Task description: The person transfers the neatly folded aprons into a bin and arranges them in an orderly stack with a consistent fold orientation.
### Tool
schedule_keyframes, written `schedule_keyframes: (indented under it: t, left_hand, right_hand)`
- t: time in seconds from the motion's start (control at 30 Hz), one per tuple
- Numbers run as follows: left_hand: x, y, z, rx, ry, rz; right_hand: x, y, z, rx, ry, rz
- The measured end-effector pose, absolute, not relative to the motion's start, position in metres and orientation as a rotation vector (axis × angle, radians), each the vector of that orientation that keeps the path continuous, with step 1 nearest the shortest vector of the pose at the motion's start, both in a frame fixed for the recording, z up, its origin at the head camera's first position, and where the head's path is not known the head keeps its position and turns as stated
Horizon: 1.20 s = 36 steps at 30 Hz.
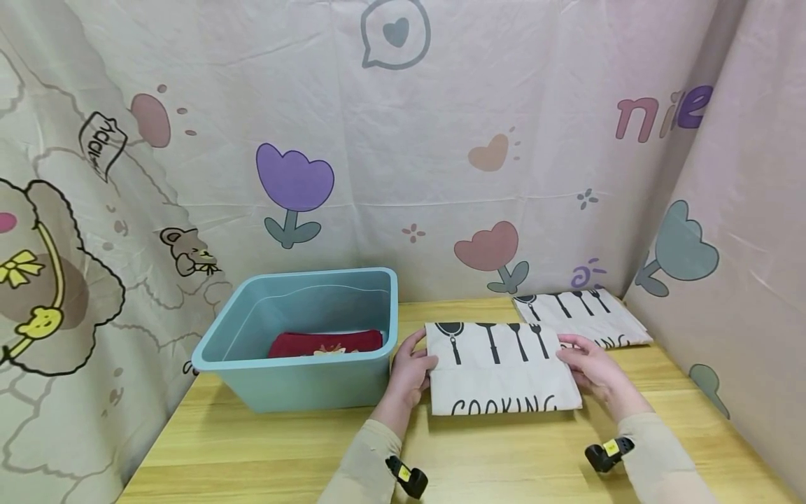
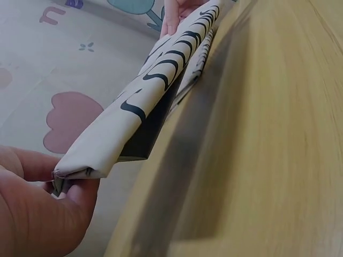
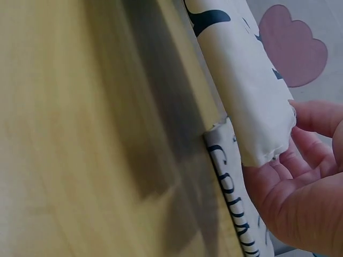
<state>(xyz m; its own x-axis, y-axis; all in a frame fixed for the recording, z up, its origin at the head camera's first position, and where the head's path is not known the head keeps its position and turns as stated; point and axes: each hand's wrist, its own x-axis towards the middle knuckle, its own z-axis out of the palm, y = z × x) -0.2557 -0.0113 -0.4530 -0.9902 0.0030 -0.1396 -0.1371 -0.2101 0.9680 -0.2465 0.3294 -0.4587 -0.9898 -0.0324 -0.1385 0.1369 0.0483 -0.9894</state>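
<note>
A folded white cloth (image 1: 504, 385) with black kitchen utensils and the word COOKING printed on it is held up off the table between both hands. At its left edge my left hand (image 1: 409, 371) pinches the fabric, thumb on top; the left wrist view shows the fingers (image 2: 35, 165) around the folded corner. My right hand (image 1: 595, 367) grips the opposite edge, fingers partly beneath the cloth in the right wrist view. A dark underside shows below the front fold, and a shadow falls on the tabletop. Behind the right hand lies a second folded cloth (image 1: 576, 313) with the same print.
To the left stands a light blue plastic bin (image 1: 308, 388) on the wooden table (image 1: 264, 455). Inside it is a dark red folded fabric item (image 1: 292, 344) with a pale design. A printed curtain (image 1: 403, 175) hangs behind the table and along both sides.
</note>
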Motion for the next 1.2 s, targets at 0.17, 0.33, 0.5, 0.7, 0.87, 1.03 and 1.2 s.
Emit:
schedule_keyframes:
  t: [0.17, 0.33, 0.5, 0.7, 0.87, 1.03, 1.2]
  left_hand:
    - [-0.253, -0.007, -0.444, -0.158, 1.911, 2.387]
    - [-0.248, -0.004, -0.433, -0.140, 1.896, 2.402]
    - [-0.244, -0.002, -0.422, -0.128, 1.885, 2.408]
    - [-0.241, 0.002, -0.408, -0.108, 1.854, 2.452]
    - [-0.235, 0.002, -0.394, -0.062, 1.831, 2.479]
    - [-0.231, 0.000, -0.380, 0.007, 1.790, 2.507]
    - [-0.228, -0.004, -0.368, 0.042, 1.802, 2.511]
  right_hand:
    - [-0.245, 0.336, -0.451, 0.067, 2.240, -2.056]
    - [-0.241, 0.341, -0.440, 0.041, 2.226, -2.080]
    - [-0.238, 0.345, -0.428, 0.005, 2.197, -2.130]
    - [-0.236, 0.351, -0.416, -0.049, 2.151, -2.197]
    - [-0.234, 0.355, -0.405, -0.141, 2.128, -2.241]
    - [-0.231, 0.356, -0.396, -0.290, 2.026, -2.329]
    - [-0.230, 0.354, -0.386, -0.372, 1.989, -2.365]
